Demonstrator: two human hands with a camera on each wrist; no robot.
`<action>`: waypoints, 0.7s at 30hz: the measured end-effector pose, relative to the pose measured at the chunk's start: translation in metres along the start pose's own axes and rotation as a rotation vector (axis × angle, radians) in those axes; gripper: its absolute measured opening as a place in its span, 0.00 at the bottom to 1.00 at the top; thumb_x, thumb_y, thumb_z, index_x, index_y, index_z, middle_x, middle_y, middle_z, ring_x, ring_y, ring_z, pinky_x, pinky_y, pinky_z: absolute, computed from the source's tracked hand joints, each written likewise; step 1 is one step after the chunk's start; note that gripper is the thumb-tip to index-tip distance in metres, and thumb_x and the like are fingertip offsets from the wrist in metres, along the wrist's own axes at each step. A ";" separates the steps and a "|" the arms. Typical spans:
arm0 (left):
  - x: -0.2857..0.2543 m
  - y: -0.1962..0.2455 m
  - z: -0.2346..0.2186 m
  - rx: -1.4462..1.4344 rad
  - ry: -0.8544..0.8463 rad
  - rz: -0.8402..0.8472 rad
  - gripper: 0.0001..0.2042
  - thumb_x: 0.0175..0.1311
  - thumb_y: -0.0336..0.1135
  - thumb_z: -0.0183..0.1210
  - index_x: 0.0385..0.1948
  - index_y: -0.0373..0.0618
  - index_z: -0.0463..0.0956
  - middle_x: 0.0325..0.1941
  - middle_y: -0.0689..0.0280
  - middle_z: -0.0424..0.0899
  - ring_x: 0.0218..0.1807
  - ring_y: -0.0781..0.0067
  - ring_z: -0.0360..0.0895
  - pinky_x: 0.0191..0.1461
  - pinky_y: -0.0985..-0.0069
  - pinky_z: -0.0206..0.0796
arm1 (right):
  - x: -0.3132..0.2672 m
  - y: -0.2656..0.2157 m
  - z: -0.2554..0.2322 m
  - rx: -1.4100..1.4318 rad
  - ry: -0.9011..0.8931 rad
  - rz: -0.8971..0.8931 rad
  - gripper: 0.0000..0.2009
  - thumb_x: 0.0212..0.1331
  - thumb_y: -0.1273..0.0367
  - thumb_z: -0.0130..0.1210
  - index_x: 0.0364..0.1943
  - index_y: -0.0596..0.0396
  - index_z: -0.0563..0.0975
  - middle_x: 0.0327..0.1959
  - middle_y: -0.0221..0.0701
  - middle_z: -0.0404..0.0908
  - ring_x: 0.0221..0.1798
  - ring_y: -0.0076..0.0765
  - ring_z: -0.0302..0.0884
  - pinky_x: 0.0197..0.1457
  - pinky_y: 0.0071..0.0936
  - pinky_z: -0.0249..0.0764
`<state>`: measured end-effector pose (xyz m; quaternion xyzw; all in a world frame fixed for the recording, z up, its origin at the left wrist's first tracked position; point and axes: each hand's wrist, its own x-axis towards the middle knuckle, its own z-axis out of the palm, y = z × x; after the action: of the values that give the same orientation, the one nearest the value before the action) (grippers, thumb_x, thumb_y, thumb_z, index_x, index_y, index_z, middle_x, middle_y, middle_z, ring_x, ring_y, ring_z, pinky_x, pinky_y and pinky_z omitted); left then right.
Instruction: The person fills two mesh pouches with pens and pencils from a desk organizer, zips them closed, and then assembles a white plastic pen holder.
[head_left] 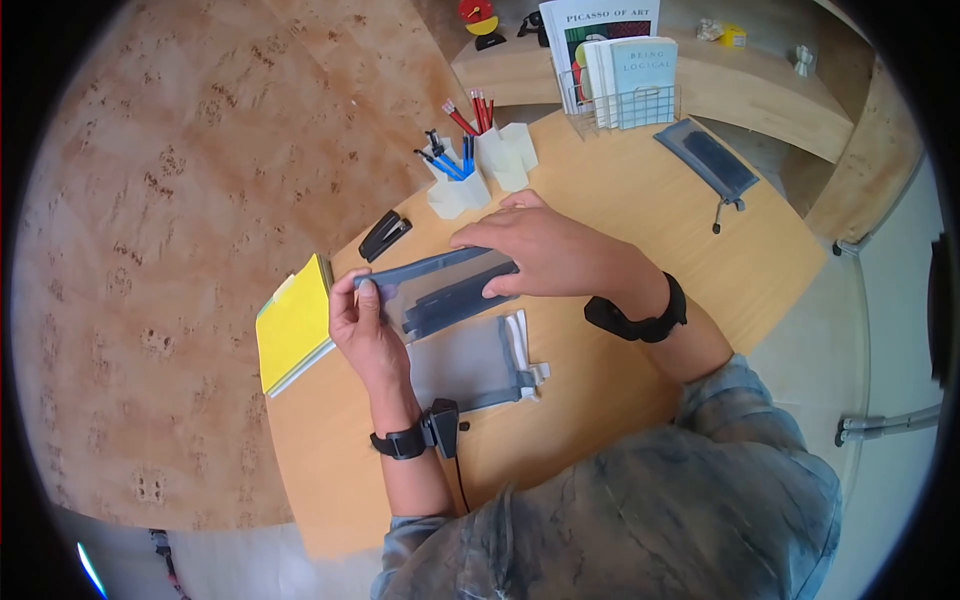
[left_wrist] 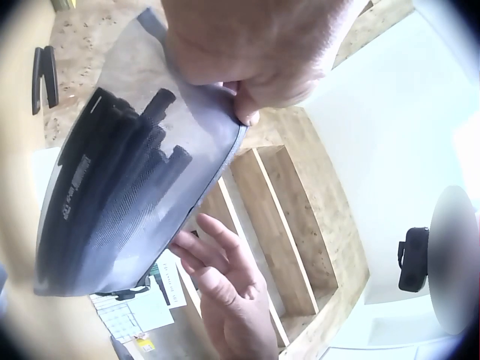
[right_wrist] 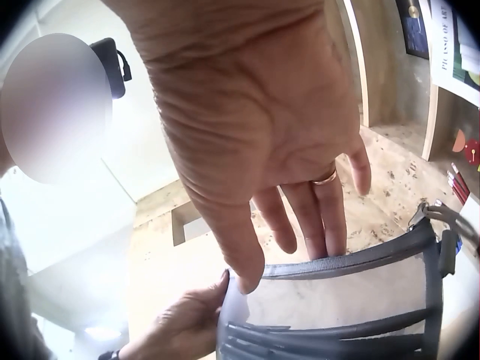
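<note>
A translucent mesh pouch (head_left: 398, 292) with dark grey edging is held up above the desk, several long black items (left_wrist: 112, 176) inside it. My left hand (head_left: 368, 330) pinches its left end, thumb in front. Over the pouch's right part lies my right hand (head_left: 550, 247), fingers loosely extended. In the right wrist view, the right hand (right_wrist: 262, 120) has its thumb near the zipped edge and fingertips behind it; contact cannot be told. Under the held pouch, another mesh pouch (head_left: 462, 365) lies on the desk, white material along its right side.
Yellow folders (head_left: 293, 325) lie at the desk's left edge, near a black stapler (head_left: 385, 236). White holders (head_left: 459, 195) carry blue and red pens or pencils. Books stand in a wire rack (head_left: 650, 105); a filled dark pouch (head_left: 706, 160) lies at the right.
</note>
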<state>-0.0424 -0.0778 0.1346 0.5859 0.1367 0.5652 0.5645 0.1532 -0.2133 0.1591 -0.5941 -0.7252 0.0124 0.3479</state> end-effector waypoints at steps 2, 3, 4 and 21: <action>0.000 0.005 0.004 -0.002 -0.023 -0.003 0.06 0.65 0.27 0.53 0.41 0.39 0.74 0.39 0.67 0.77 0.39 0.80 0.73 0.44 0.82 0.66 | 0.001 0.001 0.003 0.003 -0.080 0.028 0.19 0.48 0.64 0.61 0.46 0.52 0.75 0.45 0.38 0.79 0.51 0.41 0.72 0.61 0.36 0.57; 0.000 0.004 0.003 -0.007 -0.023 -0.006 0.06 0.65 0.27 0.53 0.41 0.38 0.74 0.39 0.67 0.77 0.39 0.80 0.73 0.44 0.82 0.66 | 0.001 0.001 0.002 -0.002 -0.118 0.054 0.18 0.48 0.64 0.61 0.45 0.52 0.75 0.41 0.39 0.79 0.49 0.42 0.73 0.57 0.36 0.60; 0.001 0.004 0.001 -0.015 -0.025 -0.007 0.07 0.65 0.27 0.53 0.42 0.38 0.74 0.38 0.67 0.77 0.39 0.80 0.73 0.44 0.82 0.66 | 0.001 0.002 0.000 -0.010 -0.155 0.081 0.17 0.49 0.64 0.61 0.43 0.52 0.75 0.37 0.39 0.80 0.46 0.42 0.75 0.54 0.36 0.64; -0.018 -0.026 0.016 -0.323 -0.260 -0.554 0.22 0.66 0.45 0.53 0.55 0.38 0.65 0.55 0.57 0.73 0.58 0.64 0.71 0.60 0.65 0.65 | 0.007 0.023 -0.002 0.590 0.229 0.151 0.06 0.60 0.71 0.55 0.37 0.58 0.72 0.26 0.23 0.72 0.32 0.14 0.66 0.35 0.17 0.65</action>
<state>-0.0227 -0.0922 0.1087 0.4967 0.1265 0.3253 0.7947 0.1737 -0.2014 0.1540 -0.5174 -0.6003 0.1811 0.5823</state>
